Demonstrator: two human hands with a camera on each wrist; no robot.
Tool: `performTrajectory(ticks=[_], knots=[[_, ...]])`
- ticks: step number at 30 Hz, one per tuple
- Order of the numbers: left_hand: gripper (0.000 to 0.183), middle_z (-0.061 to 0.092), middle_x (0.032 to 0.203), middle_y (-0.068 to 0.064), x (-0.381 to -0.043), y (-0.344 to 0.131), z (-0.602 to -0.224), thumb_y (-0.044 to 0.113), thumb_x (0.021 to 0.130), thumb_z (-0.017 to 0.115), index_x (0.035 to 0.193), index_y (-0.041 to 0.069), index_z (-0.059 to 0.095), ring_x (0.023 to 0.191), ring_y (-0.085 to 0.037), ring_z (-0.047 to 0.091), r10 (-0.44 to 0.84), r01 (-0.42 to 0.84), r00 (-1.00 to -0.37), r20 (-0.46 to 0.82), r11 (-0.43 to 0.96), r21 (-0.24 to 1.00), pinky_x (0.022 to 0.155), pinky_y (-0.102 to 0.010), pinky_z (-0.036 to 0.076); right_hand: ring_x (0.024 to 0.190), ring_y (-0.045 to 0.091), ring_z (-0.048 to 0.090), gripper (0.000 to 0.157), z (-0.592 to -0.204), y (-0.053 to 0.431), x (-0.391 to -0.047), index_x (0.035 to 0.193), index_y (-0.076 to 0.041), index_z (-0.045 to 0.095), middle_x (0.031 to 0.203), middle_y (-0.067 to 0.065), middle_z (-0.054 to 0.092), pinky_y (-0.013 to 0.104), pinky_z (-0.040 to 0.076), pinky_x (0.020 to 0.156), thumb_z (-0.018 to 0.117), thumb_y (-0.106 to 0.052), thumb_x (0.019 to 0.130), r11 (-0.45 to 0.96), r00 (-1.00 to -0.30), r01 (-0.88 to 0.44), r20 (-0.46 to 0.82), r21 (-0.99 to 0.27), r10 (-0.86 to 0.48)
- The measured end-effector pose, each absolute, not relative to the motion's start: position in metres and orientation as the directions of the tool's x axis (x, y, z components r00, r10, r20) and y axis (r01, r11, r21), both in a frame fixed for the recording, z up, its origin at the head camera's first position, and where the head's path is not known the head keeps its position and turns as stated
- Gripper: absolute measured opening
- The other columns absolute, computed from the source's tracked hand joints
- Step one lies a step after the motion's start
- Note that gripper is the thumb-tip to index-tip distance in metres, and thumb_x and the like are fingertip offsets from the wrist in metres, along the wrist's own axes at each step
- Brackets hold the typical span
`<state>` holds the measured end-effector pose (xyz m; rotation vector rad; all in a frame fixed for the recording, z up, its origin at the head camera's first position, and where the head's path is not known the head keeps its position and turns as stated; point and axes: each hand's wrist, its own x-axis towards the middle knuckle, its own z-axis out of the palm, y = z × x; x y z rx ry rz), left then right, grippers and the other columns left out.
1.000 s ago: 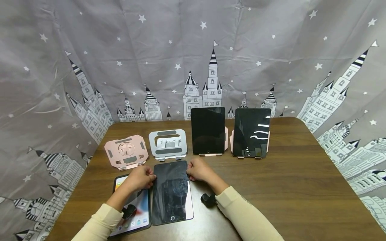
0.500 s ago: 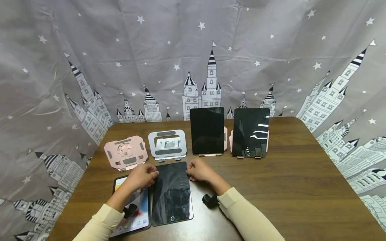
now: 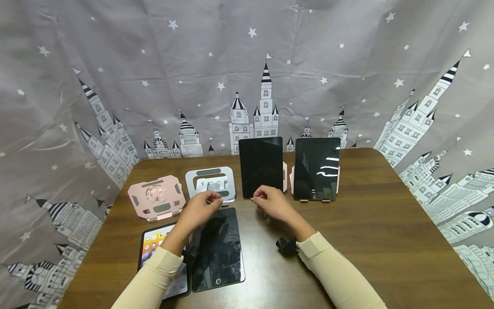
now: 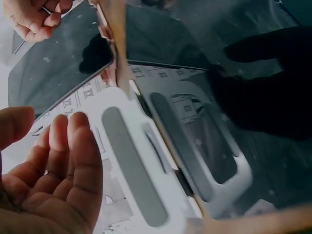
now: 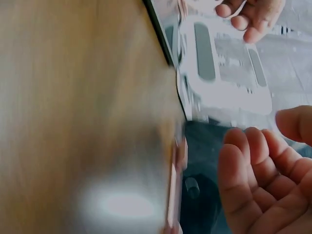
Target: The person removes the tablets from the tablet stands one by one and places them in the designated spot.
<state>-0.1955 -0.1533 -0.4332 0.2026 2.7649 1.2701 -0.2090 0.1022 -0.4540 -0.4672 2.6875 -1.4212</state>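
Observation:
A dark-screened tablet [image 3: 218, 253] lies flat on the table, its upper left part hidden behind my left forearm. My left hand [image 3: 200, 208] hovers in front of the silver stand [image 3: 210, 171], fingers bent loosely with a gap to the thumb; its palm [image 4: 63, 180] holds nothing. Over to the right, my right hand [image 3: 275, 204] is raised near the lower edge of a black tablet [image 3: 262, 165] propped on a pink stand. Its relaxed fingers [image 5: 258, 170] are likewise bare. A second tablet with a lit home screen [image 3: 154, 240] lies partly under the left forearm.
An unoccupied pink stand [image 3: 158, 197] stands at the left. Another dark tablet [image 3: 318, 167] leans on a pink stand at the back right. The wooden table [image 3: 378, 231] stretches out to the right, and a grey castle-print curtain [image 3: 247, 68] hangs behind.
Both hands have let go of the flat tablet's sides and moved up and away from the body, the right one also rightward. The tablet stays on the table.

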Motion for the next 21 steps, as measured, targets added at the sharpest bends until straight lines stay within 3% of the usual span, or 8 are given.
performTrajectory(ticks=[9, 15, 21], knots=[[0.020, 0.068, 0.090, -0.006, -0.226, -0.121, -0.418, 0.016, 0.094, 0.063, 0.106, 0.002, 0.069, 0.089, -0.024, 0.065, 0.137, 0.193, -0.981, 0.138, 0.582, 0.790, 0.077, -0.038, 0.051, 0.077, 0.018, 0.058, 0.008, -0.423, 0.151, -0.230, 0.098, -0.007, 0.067, 0.086, 0.003, 0.066, 0.035, 0.047, 0.070, 0.063, -0.013, 0.095, 0.616, -0.963, -0.270, 0.216, -0.740, -0.162], [0.025, 0.068, 0.100, -0.008, -0.246, -0.101, -0.410, 0.018, 0.096, 0.061, 0.113, 0.001, 0.068, 0.098, -0.026, 0.063, 0.076, 0.153, -0.988, 0.132, 0.515, 0.844, 0.081, -0.039, 0.052, 0.086, 0.025, 0.060, 0.014, -0.403, 0.167, -0.244, 0.106, -0.006, 0.064, 0.097, 0.009, 0.066, 0.040, 0.050, 0.073, 0.059, -0.016, 0.098, 0.639, -0.967, -0.247, 0.227, -0.728, -0.114], [0.028, 0.066, 0.106, -0.012, -0.262, -0.085, -0.407, 0.018, 0.096, 0.060, 0.117, 0.000, 0.066, 0.100, -0.026, 0.060, -0.039, 0.091, -0.992, 0.121, 0.443, 0.892, 0.085, -0.038, 0.050, 0.104, 0.031, 0.061, 0.022, -0.397, 0.171, -0.258, 0.115, -0.002, 0.060, 0.114, 0.014, 0.062, 0.047, 0.050, 0.089, 0.057, -0.017, 0.099, 0.640, -0.963, -0.253, 0.255, -0.726, -0.091]])
